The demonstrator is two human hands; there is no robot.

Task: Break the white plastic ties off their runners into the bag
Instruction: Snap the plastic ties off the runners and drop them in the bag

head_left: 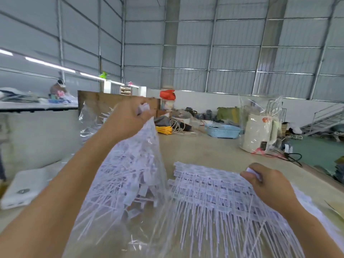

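White plastic ties (219,194) lie in a flat sheet on the desk (210,151), tails pointing toward me, too many and too blurred for me to count. I cannot make out the runners among them. A second mass of ties (130,175) hangs loose inside a clear bag (158,220), which drapes from my raised left hand down to the desk; the bag's lower edge runs out of frame at the bottom.

I see two hands. My left hand (128,118) is lifted well above the desk, arm stretched forward, fingers curled tight round the bunched top of the bag. My right hand (264,181) sits low on the far right edge of the flat sheet, fingers curled, pinching a small white piece there; whether it is a tie head or a runner I cannot tell.

At the left lies one white power bank (22,189), partly cut by my forearm. Farther back stand one pale blue basket (222,130) and one white appliance wrapped in clear film (258,135).
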